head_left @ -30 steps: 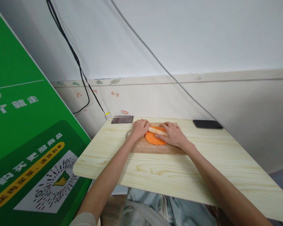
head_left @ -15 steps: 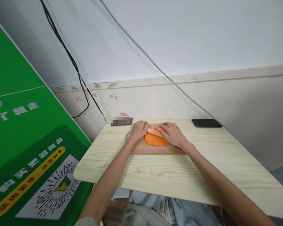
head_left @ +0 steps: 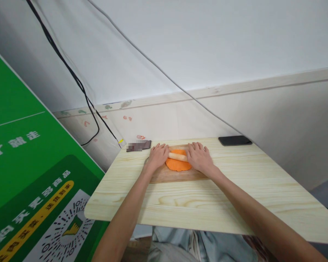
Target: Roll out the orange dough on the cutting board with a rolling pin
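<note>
A light wooden rolling pin (head_left: pixel 177 157) lies across a flat, rounded sheet of orange dough (head_left: pixel 178 166). My left hand (head_left: pixel 158 155) is over the pin's left end, its fingers bent over the wood. Over the other end is my right hand (head_left: pixel 200 157), which hides that tip. Both palms face down, and the pin shows only between them. Beneath the dough is a brown wooden cutting board (head_left: pixel 180 177), with orange dough showing on both the near and far sides of the pin.
The pale wood-grain table (head_left: pixel 169 200) meets the wall at the back. One dark phone (head_left: pixel 139 146) lies behind my left hand, another phone (head_left: pixel 235 140) at the back right. Black cables (head_left: pixel 79 83) and a grey cable (head_left: pixel 153 62) hang nearby. A green printed panel (head_left: pixel 43 163) stands at left.
My right hand has shifted outward to the pin's right end, with its thumb no longer stretched across the pin. More of the dough's far side shows. The camera view has tilted slightly.
</note>
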{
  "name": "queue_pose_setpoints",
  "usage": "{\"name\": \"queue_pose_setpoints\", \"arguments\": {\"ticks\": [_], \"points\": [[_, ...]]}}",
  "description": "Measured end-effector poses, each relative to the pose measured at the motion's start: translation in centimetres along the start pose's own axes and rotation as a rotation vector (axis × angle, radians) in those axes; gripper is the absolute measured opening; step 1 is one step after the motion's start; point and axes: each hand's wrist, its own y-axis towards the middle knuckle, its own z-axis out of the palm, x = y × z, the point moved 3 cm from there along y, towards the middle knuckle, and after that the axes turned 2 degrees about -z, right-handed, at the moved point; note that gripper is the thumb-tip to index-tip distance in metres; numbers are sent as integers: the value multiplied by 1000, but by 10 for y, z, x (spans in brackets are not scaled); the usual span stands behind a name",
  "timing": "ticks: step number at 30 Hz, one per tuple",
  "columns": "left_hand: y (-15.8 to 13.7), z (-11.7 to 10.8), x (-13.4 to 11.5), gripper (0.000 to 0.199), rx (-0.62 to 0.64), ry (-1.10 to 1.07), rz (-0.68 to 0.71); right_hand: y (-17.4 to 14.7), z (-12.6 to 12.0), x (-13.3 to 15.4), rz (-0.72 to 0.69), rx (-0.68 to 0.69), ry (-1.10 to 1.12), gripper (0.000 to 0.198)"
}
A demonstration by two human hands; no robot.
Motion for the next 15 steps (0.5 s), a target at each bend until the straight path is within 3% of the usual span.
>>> {"name": "queue_pose_setpoints", "arguments": {"ticks": [6,9,15], "points": [[-27,-5,3,50,8,12,98,-19,0,9,-57,-24,-2,62],[-34,-5,6,52,-29,-22,73,-25,-2,12,-86,-33,-1,64],[-11,-1,-2,43,15,42,34,-6,-2,3,-42,50,-6,64]]}}
